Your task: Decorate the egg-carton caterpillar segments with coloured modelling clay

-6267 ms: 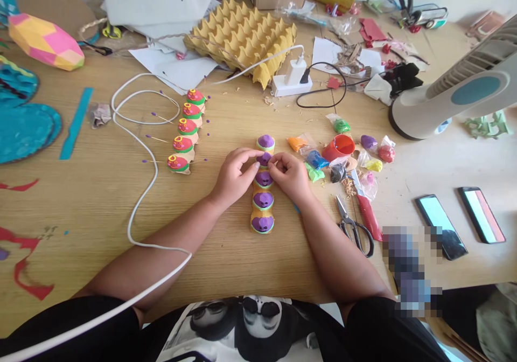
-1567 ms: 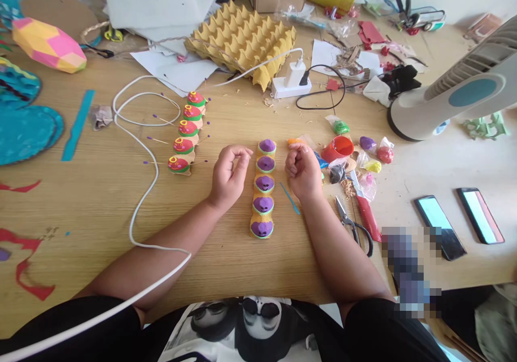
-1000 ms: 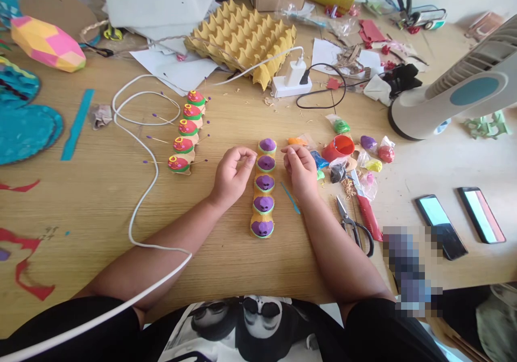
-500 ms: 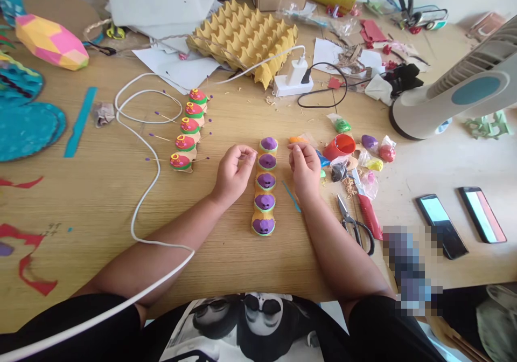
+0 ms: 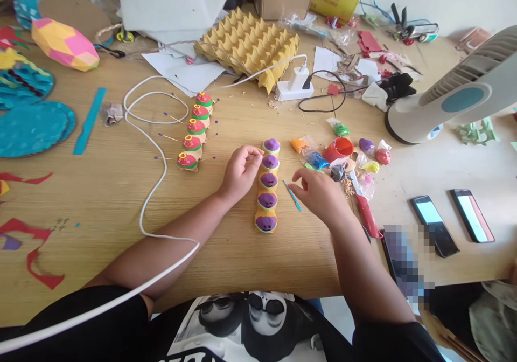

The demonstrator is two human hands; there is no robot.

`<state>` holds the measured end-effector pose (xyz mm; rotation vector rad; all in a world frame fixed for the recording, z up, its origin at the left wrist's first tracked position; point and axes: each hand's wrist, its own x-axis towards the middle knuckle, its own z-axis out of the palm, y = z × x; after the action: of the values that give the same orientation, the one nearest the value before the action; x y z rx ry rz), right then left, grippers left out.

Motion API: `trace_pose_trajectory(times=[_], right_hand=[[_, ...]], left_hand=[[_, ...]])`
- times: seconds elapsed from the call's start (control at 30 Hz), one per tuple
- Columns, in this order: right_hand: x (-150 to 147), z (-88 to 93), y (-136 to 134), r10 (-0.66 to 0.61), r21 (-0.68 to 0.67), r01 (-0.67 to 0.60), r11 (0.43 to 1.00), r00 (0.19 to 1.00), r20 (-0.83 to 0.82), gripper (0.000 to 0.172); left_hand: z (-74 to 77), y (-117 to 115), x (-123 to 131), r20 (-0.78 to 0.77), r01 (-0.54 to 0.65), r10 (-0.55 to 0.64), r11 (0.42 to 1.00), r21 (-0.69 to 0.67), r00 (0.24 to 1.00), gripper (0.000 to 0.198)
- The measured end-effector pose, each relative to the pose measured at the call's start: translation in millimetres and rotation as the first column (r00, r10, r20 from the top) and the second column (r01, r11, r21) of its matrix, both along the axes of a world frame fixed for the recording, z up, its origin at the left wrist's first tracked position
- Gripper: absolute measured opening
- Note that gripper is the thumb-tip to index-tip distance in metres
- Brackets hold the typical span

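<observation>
An egg-carton strip (image 5: 267, 190) with purple clay domes, pale green rims and small dark faces on several of them stands upright in front of me. At its left edge, beside the upper domes, is my left hand (image 5: 242, 172), with thumb and forefinger pinched together; whatever they hold is too small to make out. To the right of the strip hovers my right hand (image 5: 317, 190), palm down, its thumb and forefinger parted and nothing visible between them. Just left of those fingertips a slim blue modelling tool (image 5: 293, 197) lies on the table.
Behind my left hand stands a red-and-green carton caterpillar (image 5: 195, 127) with toothpick feelers. Bagged clay (image 5: 318, 160), a red cup (image 5: 338, 149) and a red-handled knife (image 5: 367, 215) lie right. A white cable (image 5: 163, 173) crosses my left arm; a fan (image 5: 448, 95) and phones (image 5: 435, 226) stand farther right.
My right hand has dropped from beside the upper domes towards the blue modelling tool, and its fingers have parted. My left hand keeps its pinch by the strip. The view has shifted slightly.
</observation>
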<state>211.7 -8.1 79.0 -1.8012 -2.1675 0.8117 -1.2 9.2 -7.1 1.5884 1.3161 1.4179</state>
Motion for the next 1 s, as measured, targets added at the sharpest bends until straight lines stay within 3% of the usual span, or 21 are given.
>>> trace_pose_trajectory(times=[0.07, 0.13, 0.3, 0.53, 0.63, 0.73, 0.8, 0.87, 0.93, 1.0], right_hand=[[3, -7.1, -8, 0.023, -0.086, -0.007, 0.996, 0.983, 0.182, 0.008], [2, -15.4, -13, 0.051, -0.152, -0.013, 0.988, 0.967, 0.250, 0.008], [1, -28.6, -13, 0.047, -0.143, -0.002, 0.990, 0.948, 0.315, 0.011], [13, -29.0, -12, 0.087, -0.130, -0.046, 0.990, 0.940, 0.331, 0.006], [20, -26.7, -9, 0.049, -0.110, -0.021, 0.994, 0.964, 0.261, 0.005], [30, -24.9, -5, -0.033, -0.206, 0.022, 0.978, 0.998, -0.049, 0.007], [34, -24.3, -3, -0.119, -0.361, -0.036, 0.932, 0.910, -0.397, 0.011], [33, -24.2, 0, -0.247, -0.459, -0.140, 0.878, 0.688, -0.682, 0.020], [26, -25.3, 3, -0.351, -0.469, -0.177, 0.865, 0.456, -0.818, 0.027], [15, -29.0, 9, -0.390, -0.443, -0.120, 0.889, 0.311, -0.867, 0.030]], left_hand=[[-0.7, 0, 0, -0.003, 0.012, -0.012, 1.000, 0.008, 1.000, 0.022], [-1.3, 0, 1, -0.010, 0.030, -0.030, 0.999, 0.011, 0.999, 0.021], [-2.3, 0, 0, -0.023, 0.043, -0.043, 0.999, 0.016, 0.999, 0.022], [3.1, -1, 2, -0.008, 0.118, -0.118, 0.993, -0.011, 0.993, 0.023], [4.5, -2, 2, 0.017, 0.145, -0.144, 0.989, -0.019, 0.989, 0.023], [3.4, -1, 2, 0.040, 0.161, -0.160, 0.986, -0.043, 0.986, 0.026], [1.8, 0, 1, 0.077, 0.174, -0.169, 0.983, -0.060, 0.983, 0.028], [0.1, 1, 1, 0.114, 0.183, -0.174, 0.980, -0.078, 0.978, 0.028], [-1.4, 1, 1, 0.132, 0.193, -0.180, 0.977, -0.095, 0.975, 0.028], [-2.4, 1, 2, 0.134, 0.204, -0.189, 0.973, -0.107, 0.973, 0.026]])
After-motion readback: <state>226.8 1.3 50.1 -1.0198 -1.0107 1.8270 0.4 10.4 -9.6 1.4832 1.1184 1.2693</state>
